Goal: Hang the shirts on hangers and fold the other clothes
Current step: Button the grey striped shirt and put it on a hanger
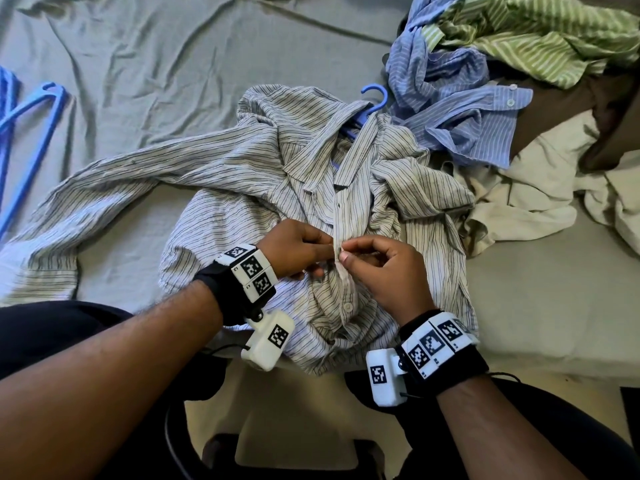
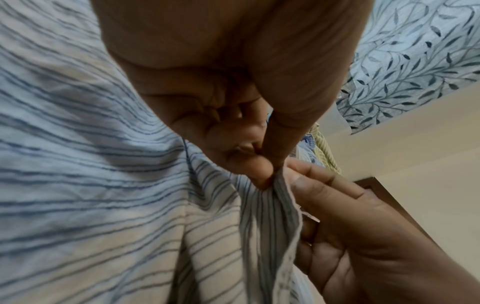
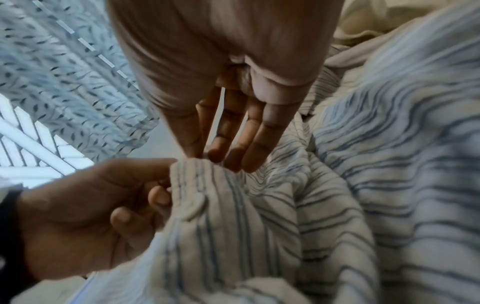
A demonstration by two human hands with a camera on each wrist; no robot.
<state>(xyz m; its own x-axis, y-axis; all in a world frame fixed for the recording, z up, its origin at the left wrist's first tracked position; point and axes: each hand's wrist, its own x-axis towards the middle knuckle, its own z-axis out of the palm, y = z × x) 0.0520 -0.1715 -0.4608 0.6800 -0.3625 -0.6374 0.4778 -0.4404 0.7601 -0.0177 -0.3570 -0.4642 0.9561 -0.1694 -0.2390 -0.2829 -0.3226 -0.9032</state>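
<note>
Lying on a grey bedsheet point(image 1: 156, 64), a striped shirt point(image 1: 242, 188) by curtains point(image 2: 415, 61).

grey-white shirt point(image 1: 263, 188) w/ thin dark pinstripes, buttons point(image 1: 347, 307) white; stripes read blue in both wrist views. Hanger point(image 1: 375, 98) poking out at its collar is light blue, same blue on the spare hangers point(image 1: 31, 133) far left. Bedsheet point(image 1: 156, 64) plain grey-green. Pile upper right: blue shirt point(image 1: 460, 112) w/ fine white stripes, green shirt point(image 1: 540, 39) w/ white stripes, plain cream garment point(image 1: 526, 192), dark brown cloth point(image 1: 561, 109). Curtain point(image 2: 415, 61) pale blue, dark leaf print
</note>
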